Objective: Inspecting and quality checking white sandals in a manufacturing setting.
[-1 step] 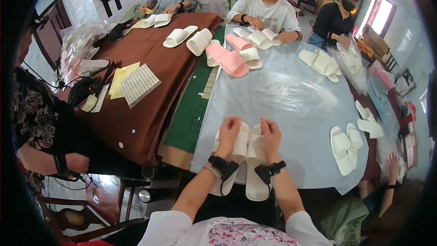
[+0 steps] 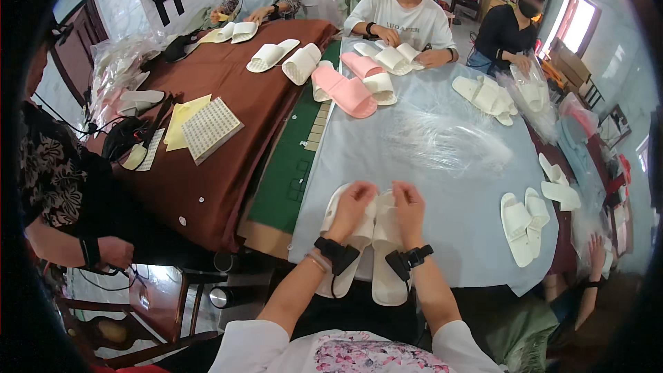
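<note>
Two white slippers lie side by side at the near edge of the table, under my hands. My left hand [image 2: 351, 208] is over the strap of the left slipper [image 2: 362, 233]. Its thumb and fingers are pinched together. Above the right slipper [image 2: 389, 283], my right hand [image 2: 409, 208] has its fingers curled in the same pinch. Whatever the fingertips hold, if anything, is too small to make out. Each wrist wears a black band with a small device.
A grey-blue cloth [image 2: 456, 214] covers the table. Pink slippers [image 2: 347, 93], a white pair [image 2: 525, 224] and thin clear plastic film [image 2: 449, 141] lie on it. To the left, a brown-covered table [image 2: 214, 193] bears a sticker sheet [image 2: 213, 131]. Several co-workers sit around, some handling slippers.
My left hand has shifted slightly right and down. My right hand has hardly moved, and the slippers stay in nearly the same place.
</note>
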Action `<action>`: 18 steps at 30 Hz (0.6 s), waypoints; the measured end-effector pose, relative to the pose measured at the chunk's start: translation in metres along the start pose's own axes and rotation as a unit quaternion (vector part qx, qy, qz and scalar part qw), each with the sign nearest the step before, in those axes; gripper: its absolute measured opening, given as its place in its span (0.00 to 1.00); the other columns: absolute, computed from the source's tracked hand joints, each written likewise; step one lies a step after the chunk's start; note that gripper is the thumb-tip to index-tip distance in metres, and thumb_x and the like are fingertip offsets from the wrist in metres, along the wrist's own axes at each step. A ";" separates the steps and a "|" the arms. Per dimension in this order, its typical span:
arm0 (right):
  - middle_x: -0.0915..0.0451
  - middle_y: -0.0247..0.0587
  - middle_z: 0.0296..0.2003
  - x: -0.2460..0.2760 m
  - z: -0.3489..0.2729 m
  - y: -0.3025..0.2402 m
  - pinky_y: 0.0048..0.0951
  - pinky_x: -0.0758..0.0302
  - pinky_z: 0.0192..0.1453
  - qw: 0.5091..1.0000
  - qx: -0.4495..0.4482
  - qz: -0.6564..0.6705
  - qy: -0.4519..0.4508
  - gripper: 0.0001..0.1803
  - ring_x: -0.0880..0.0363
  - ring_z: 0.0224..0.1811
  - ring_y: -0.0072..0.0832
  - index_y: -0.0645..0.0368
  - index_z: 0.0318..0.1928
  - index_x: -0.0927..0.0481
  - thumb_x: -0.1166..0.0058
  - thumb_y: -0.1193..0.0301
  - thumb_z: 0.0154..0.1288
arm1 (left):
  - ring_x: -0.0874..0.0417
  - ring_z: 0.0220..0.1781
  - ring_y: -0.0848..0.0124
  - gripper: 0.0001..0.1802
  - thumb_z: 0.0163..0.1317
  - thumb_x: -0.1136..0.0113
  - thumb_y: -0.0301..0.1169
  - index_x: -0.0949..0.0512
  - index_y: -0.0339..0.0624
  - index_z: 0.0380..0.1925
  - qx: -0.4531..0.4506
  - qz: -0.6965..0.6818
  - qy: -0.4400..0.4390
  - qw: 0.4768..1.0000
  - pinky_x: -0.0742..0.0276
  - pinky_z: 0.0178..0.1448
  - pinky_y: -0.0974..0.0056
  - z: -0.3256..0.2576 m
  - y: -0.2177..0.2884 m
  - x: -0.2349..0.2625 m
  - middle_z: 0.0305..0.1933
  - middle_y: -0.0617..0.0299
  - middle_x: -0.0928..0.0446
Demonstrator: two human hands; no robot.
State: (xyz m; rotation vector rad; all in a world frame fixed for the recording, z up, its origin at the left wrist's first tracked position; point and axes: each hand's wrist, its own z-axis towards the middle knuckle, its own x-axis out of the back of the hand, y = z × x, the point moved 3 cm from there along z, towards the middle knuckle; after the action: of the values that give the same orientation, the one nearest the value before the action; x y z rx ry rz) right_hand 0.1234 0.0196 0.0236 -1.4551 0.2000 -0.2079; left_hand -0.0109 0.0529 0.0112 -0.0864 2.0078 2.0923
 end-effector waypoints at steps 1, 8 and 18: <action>0.25 0.27 0.28 0.001 0.000 0.002 0.15 0.34 0.33 0.999 -0.038 0.014 0.003 0.08 0.32 0.29 0.12 0.62 0.39 0.21 0.46 0.71 0.62 | 0.30 0.31 0.83 0.07 0.63 0.46 0.30 0.26 0.37 0.37 -0.018 0.039 -0.045 0.998 0.32 0.36 0.75 0.000 0.000 -0.002 0.31 0.69 0.27; 0.25 0.27 0.27 -0.005 -0.001 -0.002 0.16 0.35 0.33 1.000 -0.001 0.022 -0.014 0.10 0.33 0.28 0.13 0.63 0.39 0.20 0.46 0.69 0.63 | 0.27 0.35 0.81 0.08 0.62 0.45 0.29 0.25 0.37 0.38 -0.008 0.025 -0.092 0.995 0.31 0.40 0.74 -0.005 -0.007 -0.001 0.35 0.67 0.24; 0.30 0.25 0.24 0.007 0.002 0.001 0.17 0.37 0.30 0.981 -0.007 0.103 0.166 0.12 0.36 0.25 0.13 0.64 0.42 0.21 0.48 0.69 0.64 | 0.27 0.33 0.80 0.07 0.61 0.44 0.27 0.23 0.37 0.37 -0.010 0.064 0.034 0.997 0.31 0.38 0.74 0.000 -0.007 0.000 0.32 0.68 0.24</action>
State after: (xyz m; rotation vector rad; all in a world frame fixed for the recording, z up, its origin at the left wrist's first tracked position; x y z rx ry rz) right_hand 0.1302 0.0194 0.0229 -1.3964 0.6209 -0.2800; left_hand -0.0093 0.0532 0.0049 -0.0348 2.0830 2.2150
